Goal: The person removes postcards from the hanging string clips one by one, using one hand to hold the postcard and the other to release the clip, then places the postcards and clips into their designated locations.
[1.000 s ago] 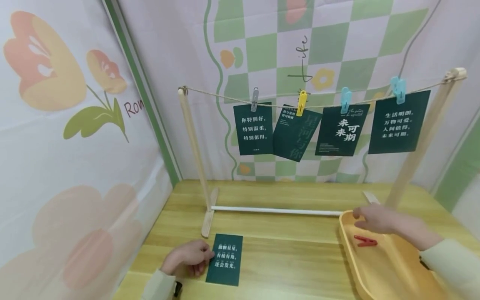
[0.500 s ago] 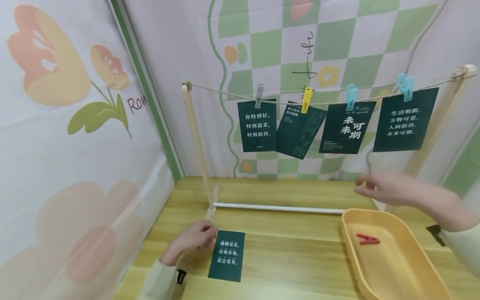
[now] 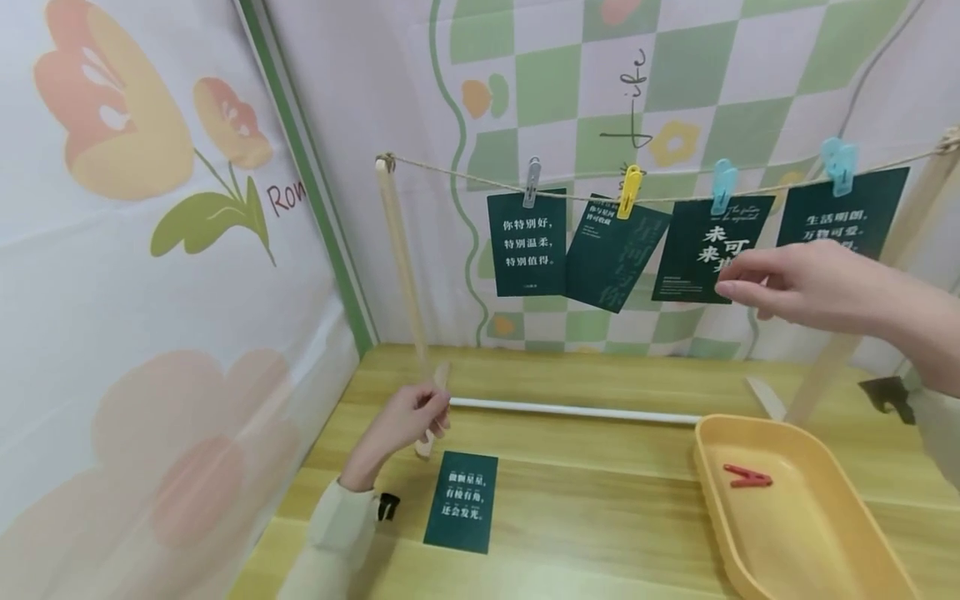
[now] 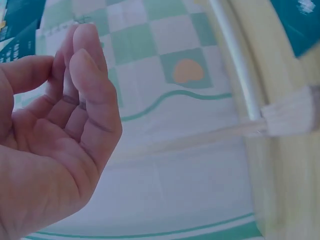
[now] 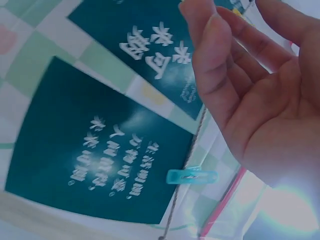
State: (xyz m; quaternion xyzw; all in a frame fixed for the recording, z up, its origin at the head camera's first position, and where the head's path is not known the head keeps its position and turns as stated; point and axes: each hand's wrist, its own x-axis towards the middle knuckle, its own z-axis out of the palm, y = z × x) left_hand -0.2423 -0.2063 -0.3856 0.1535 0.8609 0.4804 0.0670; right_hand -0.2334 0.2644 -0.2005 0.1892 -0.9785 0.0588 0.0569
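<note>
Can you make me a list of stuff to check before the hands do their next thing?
1. Left hand free: ok, it holds nothing that shows.
2. Right hand free: ok, it holds nothing either, up near the hanging cards.
3. Dark green rectangular paper card with white writing within easy reach: ok, probably; it lies flat on the wood-grain table, near the left hand.
4. Red plastic clothespin there: ok, it lies inside the yellow rounded plastic tray. How well it grips: cannot tell.
5. Tilted dark green card under the yellow plastic clothespin hanging straight: not ok, it slants on the thin brown twine.
</note>
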